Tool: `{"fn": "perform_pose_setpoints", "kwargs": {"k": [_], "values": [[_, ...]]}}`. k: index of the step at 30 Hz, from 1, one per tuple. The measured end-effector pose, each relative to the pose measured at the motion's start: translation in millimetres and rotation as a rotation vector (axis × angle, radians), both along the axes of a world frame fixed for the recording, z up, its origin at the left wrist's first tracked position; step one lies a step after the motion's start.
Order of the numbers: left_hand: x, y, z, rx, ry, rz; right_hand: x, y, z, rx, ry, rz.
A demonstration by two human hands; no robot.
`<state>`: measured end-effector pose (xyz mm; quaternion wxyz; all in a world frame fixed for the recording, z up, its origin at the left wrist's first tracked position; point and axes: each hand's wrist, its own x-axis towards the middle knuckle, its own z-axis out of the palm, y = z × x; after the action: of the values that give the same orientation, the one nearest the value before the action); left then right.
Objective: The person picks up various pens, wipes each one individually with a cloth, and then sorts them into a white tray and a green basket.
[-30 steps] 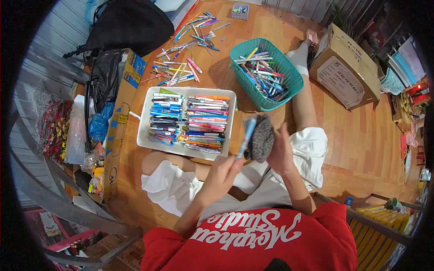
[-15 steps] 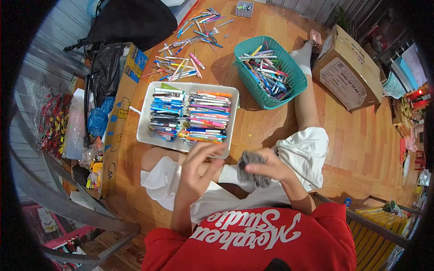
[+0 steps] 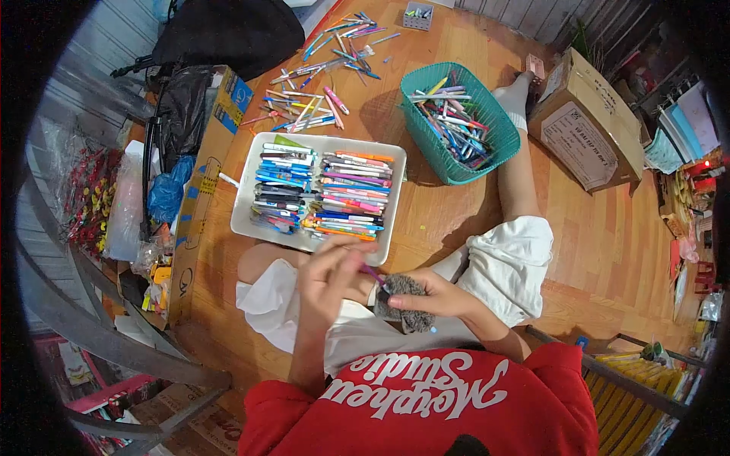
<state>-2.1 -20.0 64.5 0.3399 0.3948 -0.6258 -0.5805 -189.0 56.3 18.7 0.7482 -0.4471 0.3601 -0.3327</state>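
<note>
From my far-off seat, I see my right hand (image 3: 435, 295) pinching a fuzzy grey cloth (image 3: 407, 298) between thumb and fingers. It is over the lap, just past the near right corner of the white tray (image 3: 245, 182). A purple pen (image 3: 374, 275) pokes out of the cloth, up toward that corner. A small blue tip (image 3: 433, 330) shows at the other side, but I can't tell if it is part of the same pen.

My left hand (image 3: 325, 280) is by the tray's near edge, with its fingers bent and a bit spread. It is blurry, so I can't tell if it pinches the pen's end.

To do this well, I would hold the cloth snug but soft, so the pen can slide and turn without popping out. I would line the left finger and thumb up with the pen and pull straight, not sideways. The left wrist should stay high, because a low one could bump the neat rows of pens (image 3: 353, 194) in the tray.
</note>
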Motion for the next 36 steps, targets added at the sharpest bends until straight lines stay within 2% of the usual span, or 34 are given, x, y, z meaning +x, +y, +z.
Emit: {"fn": "perform_pose_setpoints", "kwargs": {"k": [1, 4, 5, 8, 13, 15, 16, 21, 22, 24, 25, 28, 32, 33, 36], "values": [[3, -3, -1, -0.005, 0.017, 0.080, 4, 6, -7, -0.084, -0.003, -0.069], [8, -4, -5, -0.014, 0.025, 0.099, 2, 13, -8, -0.041, -0.012, -0.062], [5, 0, -7, 0.087, 0.071, 0.035, 0, 13, -5, 0.027, -0.024, -0.063], [-14, 12, -19, 0.095, 0.068, -0.239, 4, 8, -3, 0.029, -0.117, -0.275], [-25, 23, -24, 0.173, 0.242, -0.090, -5, 7, -7, 0.118, -0.206, -0.342], [-27, 27, -32, 0.128, 0.290, -0.008, -4, 3, -5, 0.001, -0.069, -0.333], [-26, 26, -33, 0.100, 0.257, -0.009, -4, 1, -4, -0.058, -0.001, -0.330], [-21, 22, -28, -0.087, 0.102, 0.023, 2, -2, 2, -0.095, -0.014, -0.348], [-21, 21, -27, -0.031, 0.136, 0.053, 2, -3, 3, -0.107, -0.005, -0.350], [-20, 14, -24, 0.081, 0.204, 0.114, 0, -4, 4, -0.122, 0.087, -0.284], [-16, 8, -30, 0.001, 0.200, 0.150, -1, -4, 4, -0.131, 0.132, -0.250], [-8, -1, -29, 0.030, 0.291, 0.254, -4, 5, 10, -0.054, 0.161, -0.172], [5, -12, -33, 0.072, 0.213, 0.461, -28, 17, -8, -0.302, 0.419, -0.001], [9, -14, -30, 0.092, 0.243, 0.350, -30, 19, -1, -0.140, 0.414, -0.122], [1, -4, -23, 0.168, 0.332, 0.052, -33, 6, -2, -0.064, 0.201, -0.587]]}}
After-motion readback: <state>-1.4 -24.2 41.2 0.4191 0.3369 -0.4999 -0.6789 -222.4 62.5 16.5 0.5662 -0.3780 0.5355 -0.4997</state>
